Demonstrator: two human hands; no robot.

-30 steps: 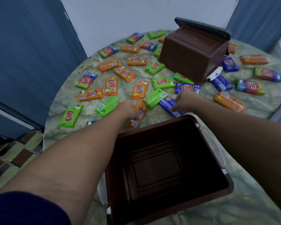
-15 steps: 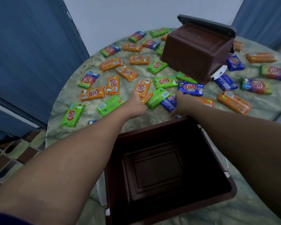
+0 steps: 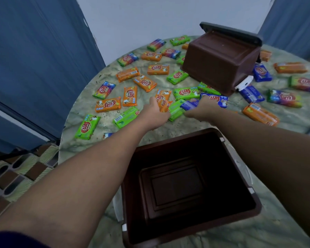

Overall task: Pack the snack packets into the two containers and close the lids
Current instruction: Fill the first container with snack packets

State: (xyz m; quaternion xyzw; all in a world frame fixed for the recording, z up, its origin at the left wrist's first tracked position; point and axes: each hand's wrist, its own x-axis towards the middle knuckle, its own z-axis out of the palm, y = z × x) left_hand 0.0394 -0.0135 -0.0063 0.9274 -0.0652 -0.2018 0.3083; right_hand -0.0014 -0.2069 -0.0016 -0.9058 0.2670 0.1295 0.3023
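Note:
Several orange, green, blue and rainbow snack packets lie scattered over the round marbled table (image 3: 89, 140). An open, empty brown container (image 3: 188, 187) stands nearest me. A second brown container (image 3: 220, 59) lies tipped on its side at the back, its dark lid (image 3: 231, 32) behind it. My left hand (image 3: 155, 113) reaches past the near container and grips an orange packet (image 3: 166, 106) beside a green packet (image 3: 175, 109). My right hand (image 3: 202, 110) holds a blue packet (image 3: 189, 104) just to the right of that.
Blue curtains hang at left and at far right, with a white wall behind the table. A tiled floor (image 3: 11, 176) shows at lower left. A white clasp (image 3: 243, 84) sticks out from the tipped container. The table's edge curves close on the left.
Both hands have come closer together over the packets in the middle. The orange and blue packets have lifted off the table in my fingers.

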